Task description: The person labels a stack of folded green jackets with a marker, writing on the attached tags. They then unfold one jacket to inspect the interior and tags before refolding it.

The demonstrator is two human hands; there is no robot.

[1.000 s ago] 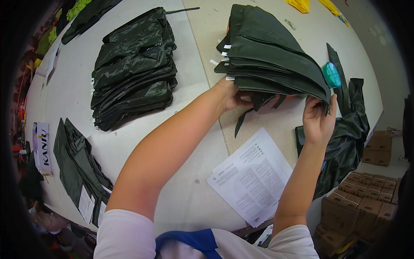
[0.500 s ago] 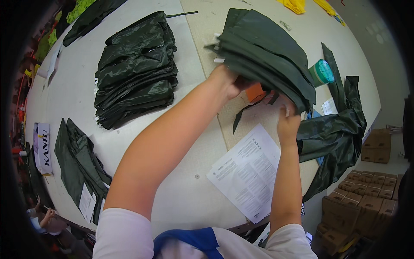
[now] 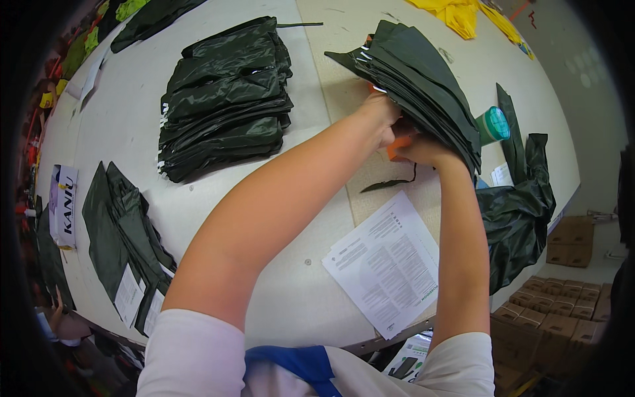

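Observation:
A thick stack of folded dark green fabric pieces, possibly pouches, is lifted at its near edge. My left hand grips that left edge from below, its fingers partly hidden by the stack. Under the same fabric my right hand reaches leftward beside an orange thing, which the stack partly hides. The right fingers are blurred and partly covered, so their hold does not show. A thin dark strap lies on the table just in front.
Printed sheets lie before me. A tall shiny dark green stack stands left, with more green pieces nearer. At right are a teal-lidded cup and crumpled green fabric. Cardboard boxes stand beyond the table edge.
My right hand has moved left and up from the stack's right end to beside the orange thing. My left hand still holds the stack, whose layered edge now shows more.

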